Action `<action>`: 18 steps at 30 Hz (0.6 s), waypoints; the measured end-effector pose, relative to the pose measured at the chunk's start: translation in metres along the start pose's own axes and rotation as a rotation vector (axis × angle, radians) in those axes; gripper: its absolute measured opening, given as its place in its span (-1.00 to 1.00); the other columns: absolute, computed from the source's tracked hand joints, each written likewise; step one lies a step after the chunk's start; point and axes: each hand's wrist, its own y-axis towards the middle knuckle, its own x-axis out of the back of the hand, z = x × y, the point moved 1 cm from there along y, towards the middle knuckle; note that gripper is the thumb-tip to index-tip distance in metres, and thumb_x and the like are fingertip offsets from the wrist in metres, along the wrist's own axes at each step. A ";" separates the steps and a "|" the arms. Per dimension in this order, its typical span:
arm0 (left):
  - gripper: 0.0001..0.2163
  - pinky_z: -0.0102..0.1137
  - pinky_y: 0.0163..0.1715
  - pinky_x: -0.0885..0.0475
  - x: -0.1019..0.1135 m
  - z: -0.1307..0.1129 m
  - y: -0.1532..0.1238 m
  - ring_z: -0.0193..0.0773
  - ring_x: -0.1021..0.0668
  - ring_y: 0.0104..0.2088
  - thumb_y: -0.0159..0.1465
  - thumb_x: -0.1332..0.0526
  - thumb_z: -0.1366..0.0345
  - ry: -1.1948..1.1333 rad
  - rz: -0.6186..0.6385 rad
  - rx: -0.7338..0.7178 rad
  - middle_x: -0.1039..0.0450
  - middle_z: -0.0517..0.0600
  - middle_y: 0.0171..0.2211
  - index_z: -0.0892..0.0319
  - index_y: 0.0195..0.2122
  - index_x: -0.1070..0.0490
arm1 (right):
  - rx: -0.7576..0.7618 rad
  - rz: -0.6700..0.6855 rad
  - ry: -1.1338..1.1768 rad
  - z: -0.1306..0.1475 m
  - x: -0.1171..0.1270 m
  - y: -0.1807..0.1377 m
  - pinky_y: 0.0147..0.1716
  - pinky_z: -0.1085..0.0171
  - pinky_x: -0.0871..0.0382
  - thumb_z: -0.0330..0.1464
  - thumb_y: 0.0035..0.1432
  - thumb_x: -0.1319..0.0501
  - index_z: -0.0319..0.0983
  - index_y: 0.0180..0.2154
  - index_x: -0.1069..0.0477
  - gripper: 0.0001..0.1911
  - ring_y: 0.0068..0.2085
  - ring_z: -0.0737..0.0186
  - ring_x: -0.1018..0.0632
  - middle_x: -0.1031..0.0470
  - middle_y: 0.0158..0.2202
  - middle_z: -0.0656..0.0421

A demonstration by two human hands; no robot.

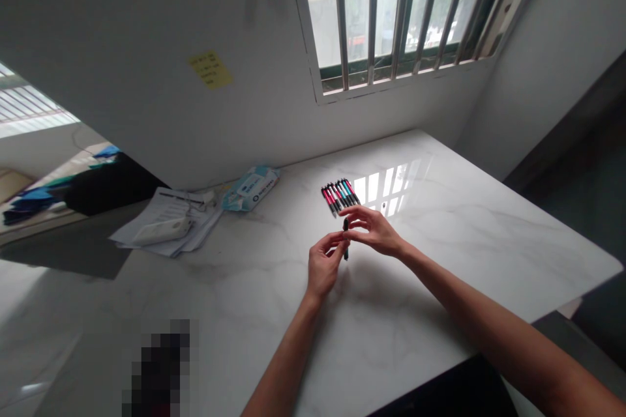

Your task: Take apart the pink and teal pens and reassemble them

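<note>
Over the middle of the white marbled table, both my hands meet around one dark green pen, held roughly upright in the picture. My left hand pinches its lower part between thumb and fingers. Higher up, the thumb and fingers of my right hand close on the same pen. Just beyond my fingers lies a row of several pens, side by side, with red, blue and black barrels. My fingers cover part of the held pen.
Left of the pens sits a blue-and-white pack of wipes. Papers with a white object on top lie farther left. A yellow note sticks to the wall, and a barred window is behind the table.
</note>
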 end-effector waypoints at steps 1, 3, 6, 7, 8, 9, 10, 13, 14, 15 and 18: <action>-0.73 -0.30 -0.17 -0.54 0.000 0.000 0.000 -0.15 -0.62 -0.18 0.21 -0.45 0.11 0.000 0.004 -0.001 -0.65 0.08 -0.18 0.15 -0.15 -0.66 | -0.001 -0.010 0.007 0.000 0.000 0.000 0.06 0.06 -0.56 -0.24 0.15 -0.47 -0.12 0.09 -0.52 -0.53 -0.06 0.15 -0.63 -0.60 -0.11 0.11; -0.72 -0.30 -0.16 -0.54 0.000 0.001 0.000 -0.15 -0.62 -0.19 0.20 -0.46 0.11 -0.001 0.008 0.005 -0.66 0.09 -0.17 0.16 -0.15 -0.66 | -0.002 -0.028 0.052 0.003 0.000 0.001 0.05 0.05 -0.56 -0.24 0.16 -0.46 -0.12 0.10 -0.50 -0.53 -0.09 0.15 -0.64 -0.61 -0.16 0.13; -0.71 -0.30 -0.16 -0.55 0.000 0.002 0.001 -0.16 -0.62 -0.19 0.19 -0.46 0.10 0.001 0.016 0.022 -0.66 0.10 -0.18 0.17 -0.16 -0.66 | -0.002 -0.076 0.123 0.016 -0.001 0.005 0.02 0.05 -0.57 -0.23 0.15 -0.46 -0.11 0.15 -0.45 -0.46 -0.09 0.12 -0.66 -0.63 -0.17 0.13; -0.71 -0.30 -0.16 -0.55 0.000 0.002 0.001 -0.16 -0.63 -0.19 0.19 -0.46 0.10 0.004 0.021 0.028 -0.66 0.10 -0.18 0.17 -0.16 -0.66 | 0.002 -0.097 0.133 0.023 -0.001 0.008 0.02 0.05 -0.58 -0.21 0.14 -0.47 -0.11 0.15 -0.44 -0.44 -0.09 0.11 -0.66 -0.63 -0.16 0.12; -0.71 -0.30 -0.15 -0.54 0.001 0.003 0.001 -0.16 -0.63 -0.18 0.19 -0.46 0.10 0.006 0.024 0.031 -0.67 0.11 -0.18 0.17 -0.16 -0.67 | 0.011 -0.120 0.136 0.031 0.000 0.011 0.02 0.05 -0.57 -0.20 0.14 -0.47 -0.11 0.16 -0.43 -0.43 -0.08 0.10 -0.66 -0.64 -0.15 0.11; -0.71 -0.31 -0.15 -0.54 0.001 0.003 0.001 -0.16 -0.63 -0.18 0.19 -0.46 0.11 0.008 0.024 0.032 -0.67 0.11 -0.18 0.18 -0.16 -0.67 | 0.024 -0.148 0.130 0.038 0.002 0.014 0.03 0.05 -0.57 -0.19 0.14 -0.47 -0.12 0.16 -0.42 -0.42 -0.07 0.09 -0.66 -0.65 -0.13 0.10; -0.72 -0.31 -0.16 -0.54 0.001 0.004 0.001 -0.16 -0.64 -0.18 0.19 -0.46 0.11 0.010 0.023 0.030 -0.67 0.11 -0.17 0.18 -0.16 -0.67 | 0.040 -0.180 0.117 0.046 0.006 0.018 0.04 0.05 -0.57 -0.19 0.15 -0.46 -0.12 0.17 -0.42 -0.42 -0.07 0.09 -0.66 -0.65 -0.11 0.09; -0.72 -0.33 -0.17 -0.55 0.002 0.005 0.002 -0.17 -0.64 -0.20 0.19 -0.46 0.12 0.005 0.019 0.019 -0.68 0.11 -0.18 0.18 -0.16 -0.66 | 0.078 -0.294 0.027 0.057 0.028 0.026 0.01 0.08 -0.58 -0.15 0.17 -0.44 -0.13 0.16 -0.42 -0.44 -0.07 0.10 -0.66 -0.66 -0.10 0.08; -0.72 -0.34 -0.18 -0.55 0.002 0.006 0.002 -0.18 -0.65 -0.20 0.19 -0.46 0.12 0.002 0.019 0.015 -0.68 0.11 -0.18 0.18 -0.16 -0.66 | 0.079 -0.331 -0.024 0.056 0.040 0.027 -0.01 0.09 -0.59 -0.15 0.18 -0.44 -0.14 0.14 -0.44 -0.46 -0.08 0.10 -0.66 -0.67 -0.10 0.07; -0.71 -0.34 -0.18 -0.55 0.003 0.006 0.002 -0.17 -0.65 -0.20 0.19 -0.45 0.11 -0.001 0.021 0.012 -0.68 0.11 -0.18 0.18 -0.15 -0.66 | 0.074 -0.366 -0.087 0.052 0.052 0.027 -0.03 0.10 -0.60 -0.15 0.17 -0.43 -0.15 0.11 -0.47 -0.49 -0.09 0.10 -0.67 -0.66 -0.10 0.07; -0.70 -0.33 -0.17 -0.56 0.003 0.008 0.004 -0.15 -0.66 -0.18 0.20 -0.45 0.10 -0.001 0.027 0.009 -0.68 0.11 -0.17 0.19 -0.15 -0.66 | -0.032 -0.488 -0.369 0.027 0.089 0.019 -0.16 0.16 -0.61 -0.24 0.18 -0.38 -0.20 0.02 -0.54 -0.62 -0.18 0.13 -0.68 -0.65 -0.11 0.06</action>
